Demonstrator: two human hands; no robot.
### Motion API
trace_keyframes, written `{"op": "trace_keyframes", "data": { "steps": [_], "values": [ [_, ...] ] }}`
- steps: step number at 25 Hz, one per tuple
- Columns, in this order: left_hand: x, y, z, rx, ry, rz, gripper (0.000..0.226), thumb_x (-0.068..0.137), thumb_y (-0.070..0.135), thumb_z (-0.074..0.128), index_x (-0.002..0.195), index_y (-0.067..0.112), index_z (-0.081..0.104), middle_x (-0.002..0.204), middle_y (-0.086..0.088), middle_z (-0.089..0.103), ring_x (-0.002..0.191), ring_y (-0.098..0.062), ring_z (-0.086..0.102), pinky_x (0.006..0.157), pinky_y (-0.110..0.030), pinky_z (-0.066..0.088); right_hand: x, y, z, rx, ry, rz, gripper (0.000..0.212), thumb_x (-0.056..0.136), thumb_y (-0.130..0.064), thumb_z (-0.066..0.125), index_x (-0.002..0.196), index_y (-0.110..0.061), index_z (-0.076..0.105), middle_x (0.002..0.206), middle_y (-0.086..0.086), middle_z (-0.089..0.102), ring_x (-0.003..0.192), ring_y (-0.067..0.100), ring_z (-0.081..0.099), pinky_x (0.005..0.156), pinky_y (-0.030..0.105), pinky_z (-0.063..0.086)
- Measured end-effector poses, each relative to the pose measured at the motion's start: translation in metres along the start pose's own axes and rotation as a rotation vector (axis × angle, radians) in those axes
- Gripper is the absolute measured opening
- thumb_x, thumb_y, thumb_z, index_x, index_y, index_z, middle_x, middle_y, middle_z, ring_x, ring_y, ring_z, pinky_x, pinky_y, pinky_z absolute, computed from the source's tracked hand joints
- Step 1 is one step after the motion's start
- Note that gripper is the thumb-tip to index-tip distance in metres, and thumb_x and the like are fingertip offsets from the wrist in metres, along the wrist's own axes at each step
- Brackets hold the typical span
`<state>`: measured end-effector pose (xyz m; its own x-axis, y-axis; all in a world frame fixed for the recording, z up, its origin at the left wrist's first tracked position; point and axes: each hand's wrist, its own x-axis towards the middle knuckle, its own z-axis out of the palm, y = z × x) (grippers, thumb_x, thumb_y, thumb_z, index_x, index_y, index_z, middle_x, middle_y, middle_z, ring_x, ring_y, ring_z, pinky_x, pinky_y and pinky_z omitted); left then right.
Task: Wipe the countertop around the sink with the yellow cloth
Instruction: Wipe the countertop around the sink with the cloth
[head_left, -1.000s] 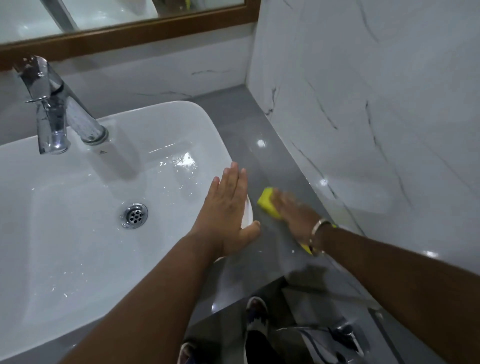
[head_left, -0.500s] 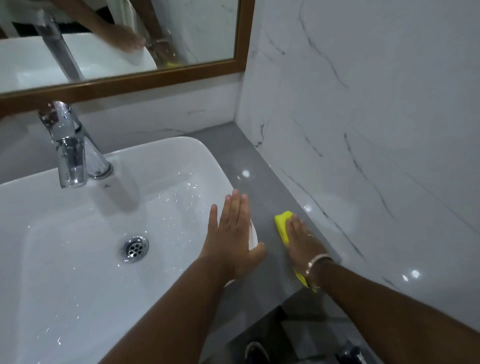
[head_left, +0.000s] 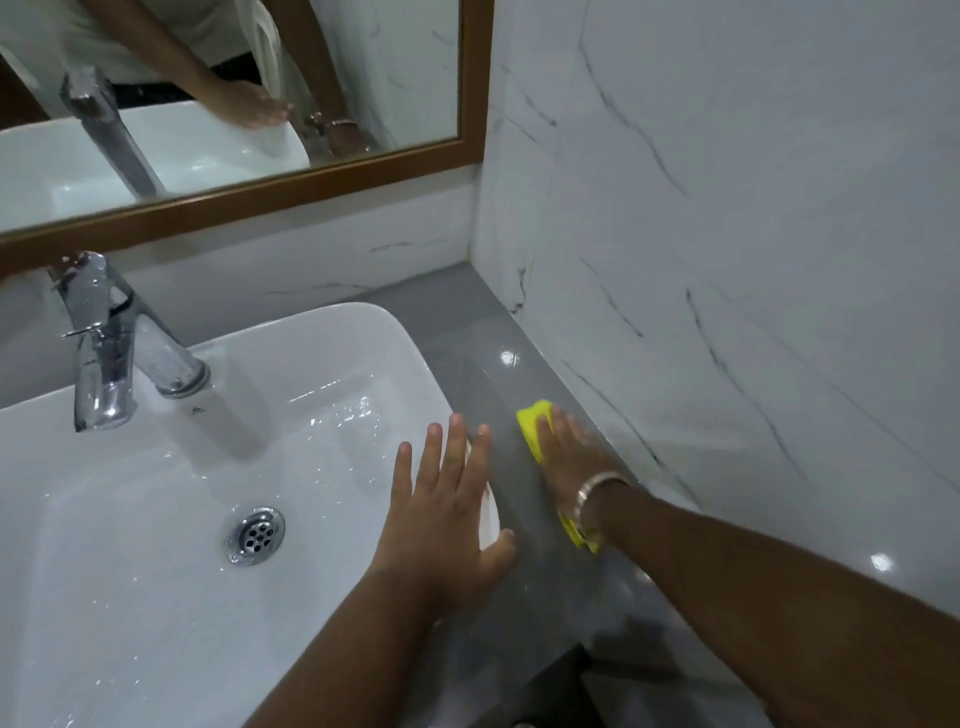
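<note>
Grip status first: we find no closed grip on either side. Both hands lie flat and open, and the only thing held is the yellow cloth, pinned beneath a palm and not clasped by the fingers.

Working left to right, we note the faucet at the far left of the sink, with water droplets across the basin and the drain near its centre. The left hand rests on the sink's right rim, fingers spread and pointing away from the person, thumb hanging over the outer edge toward the counter. We judge it a brace. The rim looks wet and glossy, so a shift of weight could let this hand slide.

Next right, on the narrow grey strip of counter between sink and marble wall, the right hand presses the cloth flat, fingers forward, wrist low, a metal bangle at the wrist. Yellow shows past the fingertips and again behind the wrist.

Risks we foresee here:
- the cloth may bunch or slip out from under the open palm on the slick surface;
- in so tight a strip, knuckles or bangle may scrape the wall;
- the back corner and the strip behind the sink appear not yet reached, and could be missed.
</note>
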<state>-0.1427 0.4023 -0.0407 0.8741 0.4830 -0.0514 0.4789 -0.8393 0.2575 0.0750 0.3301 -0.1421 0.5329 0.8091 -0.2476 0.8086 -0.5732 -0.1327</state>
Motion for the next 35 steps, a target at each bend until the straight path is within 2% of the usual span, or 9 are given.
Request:
{"op": "trace_keyframes", "data": {
  "steps": [3,7,10,16,22,26,29,32,35],
  "values": [
    [-0.001,0.000,-0.002,0.035,0.030,0.010,0.091,0.079,0.063,0.032,0.154,0.022,-0.001,0.161,-0.007,-0.011,0.147,-0.031,-0.014,0.115,-0.054,-0.009,0.044,-0.038,0.007,0.015,0.016,-0.084,0.064,0.094,-0.023,0.034,0.148,-0.014,0.000,0.158,0.014,-0.003,0.143,0.037,0.006,0.115,0.048,0.012],
    [-0.001,0.002,-0.008,0.036,-0.010,-0.006,0.091,0.078,0.066,0.019,0.149,0.027,-0.022,0.155,-0.003,-0.033,0.143,-0.027,-0.030,0.116,-0.054,-0.015,-0.023,-0.022,0.031,0.004,-0.056,-0.530,0.077,0.087,-0.024,0.046,0.148,-0.025,0.001,0.157,0.010,0.014,0.141,0.035,0.019,0.113,0.049,0.023],
    [0.001,0.002,-0.004,0.022,0.017,-0.002,0.093,0.079,0.064,0.027,0.151,0.025,-0.019,0.156,-0.004,-0.031,0.144,-0.026,-0.028,0.114,-0.053,-0.018,0.007,0.010,0.012,0.005,0.055,-0.344,0.067,0.089,-0.019,0.023,0.146,-0.030,-0.010,0.157,0.014,0.008,0.141,0.041,0.016,0.113,0.047,0.022],
    [0.001,0.001,0.004,0.035,0.099,-0.013,0.093,0.080,0.064,0.036,0.154,0.024,-0.002,0.161,-0.002,-0.013,0.146,-0.029,-0.016,0.112,-0.053,-0.018,0.143,-0.052,-0.023,0.052,-0.023,-0.070,0.070,0.090,-0.018,0.040,0.148,-0.018,0.002,0.158,0.011,-0.005,0.144,0.032,0.003,0.115,0.044,0.018],
    [0.000,0.001,0.003,0.066,0.055,-0.017,0.094,0.079,0.062,0.041,0.155,0.018,0.006,0.163,-0.007,-0.002,0.148,-0.030,-0.008,0.114,-0.054,-0.012,0.024,-0.021,0.003,0.008,-0.100,-0.663,0.051,0.093,-0.041,0.045,0.141,-0.033,0.032,0.152,-0.005,0.029,0.137,0.012,0.028,0.116,0.035,0.020],
    [0.001,0.000,0.001,0.087,0.028,0.003,0.095,0.078,0.061,0.031,0.154,0.016,-0.003,0.162,-0.010,-0.009,0.148,-0.029,-0.011,0.115,-0.054,-0.013,-0.017,0.027,-0.007,-0.117,0.113,-0.324,0.083,0.077,-0.004,0.046,0.148,-0.017,0.005,0.153,0.015,0.024,0.137,0.035,0.031,0.104,0.041,0.040],
    [0.001,0.001,0.000,0.115,-0.029,-0.003,0.093,0.079,0.065,0.022,0.153,0.017,-0.010,0.162,-0.010,-0.015,0.148,-0.028,-0.015,0.116,-0.056,-0.013,-0.087,-0.015,0.031,-0.121,0.022,-0.496,0.099,0.061,-0.005,0.053,0.148,-0.013,0.006,0.140,0.019,0.045,0.121,0.038,0.051,0.093,0.043,0.050],
    [-0.001,0.001,0.000,0.123,-0.027,-0.013,0.095,0.077,0.064,0.024,0.153,0.017,-0.009,0.162,-0.011,-0.013,0.148,-0.028,-0.014,0.116,-0.057,-0.011,-0.132,0.003,0.032,-0.200,0.057,-0.671,0.075,0.070,-0.016,0.033,0.145,-0.015,0.027,0.148,0.016,0.033,0.130,0.037,0.041,0.102,0.047,0.042],
    [-0.002,0.002,-0.002,0.108,-0.010,-0.022,0.094,0.080,0.061,0.033,0.154,0.017,-0.004,0.163,-0.012,-0.008,0.149,-0.029,-0.011,0.116,-0.058,-0.010,-0.134,0.021,0.011,-0.052,0.120,-0.122,0.067,0.074,-0.006,0.027,0.140,-0.004,0.030,0.147,0.021,0.031,0.125,0.047,0.043,0.085,0.053,0.052]
  ]
}}
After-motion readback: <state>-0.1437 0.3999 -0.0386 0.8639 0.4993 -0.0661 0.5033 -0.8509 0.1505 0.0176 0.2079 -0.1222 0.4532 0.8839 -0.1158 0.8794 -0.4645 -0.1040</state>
